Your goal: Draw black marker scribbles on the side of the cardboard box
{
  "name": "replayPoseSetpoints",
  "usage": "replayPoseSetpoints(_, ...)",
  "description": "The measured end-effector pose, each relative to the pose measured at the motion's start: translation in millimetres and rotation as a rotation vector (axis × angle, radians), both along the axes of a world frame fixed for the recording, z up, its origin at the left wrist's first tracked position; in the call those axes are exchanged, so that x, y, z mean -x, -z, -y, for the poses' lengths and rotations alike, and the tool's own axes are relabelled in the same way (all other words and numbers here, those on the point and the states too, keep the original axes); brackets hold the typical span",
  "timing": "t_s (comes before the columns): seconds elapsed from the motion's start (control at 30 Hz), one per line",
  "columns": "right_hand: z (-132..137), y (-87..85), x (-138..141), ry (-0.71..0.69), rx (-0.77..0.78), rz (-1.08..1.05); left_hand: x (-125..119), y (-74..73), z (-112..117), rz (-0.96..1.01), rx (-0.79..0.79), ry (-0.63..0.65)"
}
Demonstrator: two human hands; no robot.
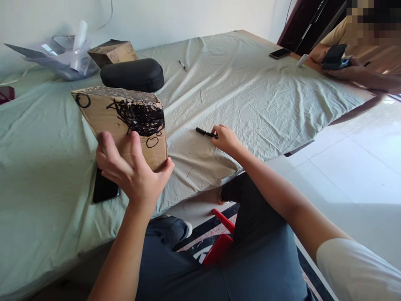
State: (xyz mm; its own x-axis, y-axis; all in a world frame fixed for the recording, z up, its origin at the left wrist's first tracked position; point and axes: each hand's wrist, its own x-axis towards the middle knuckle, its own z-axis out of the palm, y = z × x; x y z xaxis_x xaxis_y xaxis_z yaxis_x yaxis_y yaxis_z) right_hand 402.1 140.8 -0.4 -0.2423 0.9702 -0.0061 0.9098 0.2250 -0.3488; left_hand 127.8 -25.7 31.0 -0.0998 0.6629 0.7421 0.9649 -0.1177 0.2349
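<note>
My left hand (133,173) grips a brown cardboard box (106,115), its fingers against the near face and the thumb at the right edge. Black scribble covers the box's upper right part, with loops drawn nearby. The box is tilted, and its far side is hidden. To the right, my right hand (224,137) pinches one end of a black marker (205,133) low over the cloth; the marker's other end points left. Partly under my left hand lies a dark phone (105,188).
A black hard case (133,74) lies behind the box, beside another cardboard box (114,52) and a clear plastic bag (70,62). A pen (183,65) and a phone (280,53) rest on the cloth-covered table (250,96). Another person's hands (343,69) hold a dark object at right.
</note>
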Motion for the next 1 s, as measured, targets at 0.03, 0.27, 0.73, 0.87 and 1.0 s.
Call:
replayPoseSetpoints(0.03, -1.8, 1.1, 3.4, -0.004, 0.0, 0.003, 0.5, 0.9, 0.2, 0.001, 0.004, 0.006)
replayPoseSetpoints(0.27, -10.4, 14.4, 33.7, -0.01, -0.098, -0.028, 4.6, 5.6, 2.1, -0.03, -0.02, 0.033)
replayPoseSetpoints(0.73, -19.2, 17.5, 61.3, 0.018, -0.12, -0.064, 8.1, 5.3, -0.6, -0.04, -0.05, -0.001)
replayPoseSetpoints(0.87, -12.3, 13.6, 62.8, 0.002, -0.095, -0.038, 9.3, 4.2, -1.2, -0.059, -0.053, -0.017)
replayPoseSetpoints(1.0, -13.5, 15.6, 64.7, -0.053, -0.12, 0.037, 9.1, -0.6, 2.2, -0.033, -0.004, -0.024)
